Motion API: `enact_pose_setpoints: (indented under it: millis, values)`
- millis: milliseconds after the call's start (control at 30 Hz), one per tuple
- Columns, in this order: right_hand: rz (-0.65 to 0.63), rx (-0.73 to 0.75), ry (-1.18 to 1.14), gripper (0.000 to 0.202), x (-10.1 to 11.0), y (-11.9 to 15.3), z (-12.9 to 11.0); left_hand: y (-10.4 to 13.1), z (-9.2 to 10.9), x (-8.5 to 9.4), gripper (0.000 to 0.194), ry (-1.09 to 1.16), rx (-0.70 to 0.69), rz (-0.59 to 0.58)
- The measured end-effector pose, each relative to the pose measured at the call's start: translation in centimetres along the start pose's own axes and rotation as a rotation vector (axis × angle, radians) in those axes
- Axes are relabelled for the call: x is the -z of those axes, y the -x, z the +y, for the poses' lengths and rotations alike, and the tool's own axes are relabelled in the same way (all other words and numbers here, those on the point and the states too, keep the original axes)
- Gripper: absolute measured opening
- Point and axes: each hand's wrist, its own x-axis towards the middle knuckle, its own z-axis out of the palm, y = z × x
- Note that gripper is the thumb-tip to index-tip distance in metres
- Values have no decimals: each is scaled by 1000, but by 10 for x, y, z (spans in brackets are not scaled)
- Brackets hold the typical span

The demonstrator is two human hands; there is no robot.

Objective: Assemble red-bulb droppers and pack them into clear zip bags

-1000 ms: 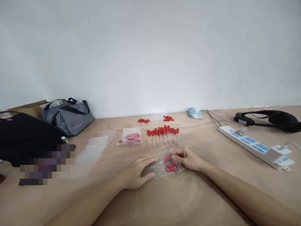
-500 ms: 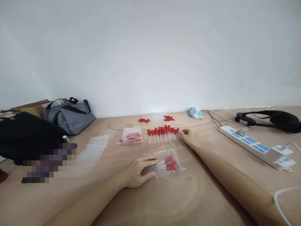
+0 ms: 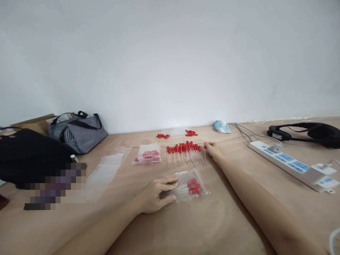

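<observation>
My left hand (image 3: 160, 194) lies on a clear zip bag (image 3: 202, 179), its fingers spread over the left end. Inside the bag are several droppers with red bulbs (image 3: 194, 187), tips pointing left. Farther back, my right hand (image 3: 214, 150) pinches a single red-topped dropper (image 3: 205, 146) by its bulb, just right of a row of loose droppers (image 3: 183, 148). These lie side by side with red bulbs toward the wall and thin clear stems toward me. Filled bags (image 3: 150, 154) are stacked left of the row.
Flat clear bags (image 3: 110, 168) lie at the left, near a black bag (image 3: 32, 152) and a striped bag (image 3: 82, 132). More red-topped pieces (image 3: 191, 133) lie by the wall. Rightward are a blue-white packet (image 3: 222, 126), a power strip (image 3: 281, 159) and a black headset (image 3: 316, 134).
My right hand has closed on the bulb of the rightmost dropper and shifted it slightly right, apart from the row. My left hand stays on the bag.
</observation>
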Motion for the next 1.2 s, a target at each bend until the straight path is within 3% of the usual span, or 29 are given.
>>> enact_pose_setpoints:
  millis: [233,400,633,800,1000,1200]
  values:
    - [41,2,-318,27,25,27,5,0,0,3,40,-4,20,-54]
    - [-61,53,-436,33,37,62,5,0,1,5,39,-12,-11,-78]
    - [-144,59,-483,37,32,91,-6,1,5,4,42,-39,-2,-47]
    - [-257,-3,-563,39,27,111,-14,3,9,4,57,-64,63,-30]
    - [-526,15,-368,41,30,129,-19,3,7,3,59,-64,73,-30]
    - [-644,161,-191,36,27,125,-9,3,7,3,58,-62,59,-28]
